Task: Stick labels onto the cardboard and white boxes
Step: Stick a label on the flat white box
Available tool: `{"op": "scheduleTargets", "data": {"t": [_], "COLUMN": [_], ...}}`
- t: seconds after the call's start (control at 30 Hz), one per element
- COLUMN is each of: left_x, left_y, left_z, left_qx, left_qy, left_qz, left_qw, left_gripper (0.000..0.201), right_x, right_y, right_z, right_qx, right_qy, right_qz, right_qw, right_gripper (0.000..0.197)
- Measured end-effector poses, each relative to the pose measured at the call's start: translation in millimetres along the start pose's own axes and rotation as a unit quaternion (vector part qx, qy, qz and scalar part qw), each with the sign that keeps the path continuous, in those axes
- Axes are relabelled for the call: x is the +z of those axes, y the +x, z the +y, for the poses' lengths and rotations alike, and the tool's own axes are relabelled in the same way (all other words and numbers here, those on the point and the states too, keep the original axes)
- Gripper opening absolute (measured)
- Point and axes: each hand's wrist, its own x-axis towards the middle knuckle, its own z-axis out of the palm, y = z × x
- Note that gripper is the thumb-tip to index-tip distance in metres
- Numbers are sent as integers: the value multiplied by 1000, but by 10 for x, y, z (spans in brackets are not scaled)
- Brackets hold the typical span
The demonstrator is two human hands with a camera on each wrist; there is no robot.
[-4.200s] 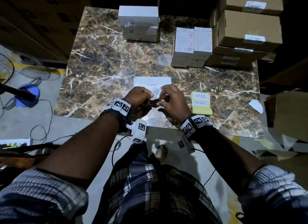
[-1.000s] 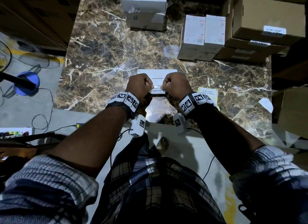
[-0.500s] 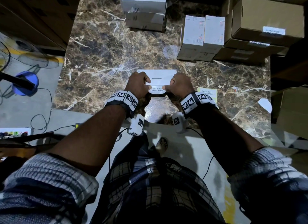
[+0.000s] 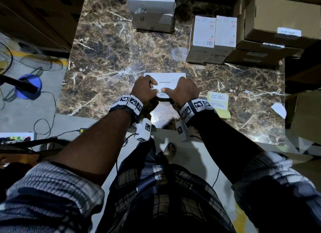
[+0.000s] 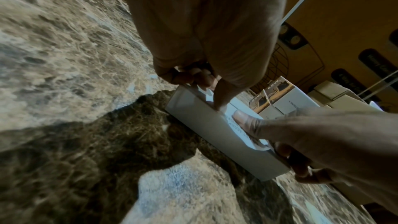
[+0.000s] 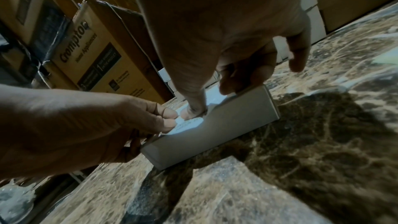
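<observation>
A flat white box (image 4: 171,77) lies on the marble table (image 4: 104,59), near its front edge. A white printed label (image 4: 162,94) sits on the near edge of the box top. My left hand (image 4: 145,90) has curled fingers at the box's left end, with the fingertips (image 6: 170,117) on the label. My right hand (image 4: 184,92) presses its thumb (image 5: 239,117) on the label (image 5: 228,117) while its fingers curl round the box's right end (image 6: 237,83). The front face of the box (image 5: 211,135) is bare. A yellow label sheet (image 4: 218,102) lies right of my right wrist.
Two stacked white boxes (image 4: 151,3) stand at the back, and two upright white boxes (image 4: 213,33) at the back right. Labelled cardboard boxes (image 4: 278,19) are piled on the right. A paper scrap (image 4: 278,109) lies near the right edge. Large cartons (image 6: 103,54) flank the table's left.
Both hands have brought the label down onto the box's near edge. The thumbs now lie on top of it, close together, and the right hand's fingers have spread over the box end.
</observation>
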Motion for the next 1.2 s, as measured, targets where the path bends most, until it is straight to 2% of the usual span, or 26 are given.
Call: {"op": "scheduleTargets", "data": {"t": [0.17,0.33,0.47,0.57,0.63,0.7,0.8,0.87,0.93,1.07,1.2], "left_x": [108,173,152,93,61,34,-36,-63,-56,1,14], "left_y": [-6,27,62,75,70,69,62,59,60,63,68], "left_z": [-8,40,55,52,48,39,31,21,8,5,24], "left_qx": [-8,-33,-48,-43,-35,-27,-11,-7,-8,-13,-17], "left_qy": [4,34,19,11,8,6,5,4,6,-2,14], "left_qz": [38,48,35,17,2,-12,-39,-54,-58,-30,-28], "left_qw": [999,998,998,999,999,1000,999,999,998,999,999], "left_gripper": [31,40,30,21,20,23,31,37,39,30,24], "right_x": [-20,-37,-48,-18,-1,9,-21,-52,-62,-30,-17], "right_y": [27,70,63,40,31,48,70,75,79,58,42], "right_z": [165,251,259,182,151,173,210,207,187,167,166], "right_qx": [-22,-26,-27,-27,-26,-33,-49,-54,-50,-54,-54], "right_qy": [78,119,100,46,32,38,55,52,42,6,2], "right_qz": [-8,-31,-36,-26,-18,-19,-33,-49,-54,-38,-43], "right_qw": [997,992,994,998,999,999,997,996,996,998,998], "right_gripper": [41,32,40,72,79,73,50,41,42,69,56]}}
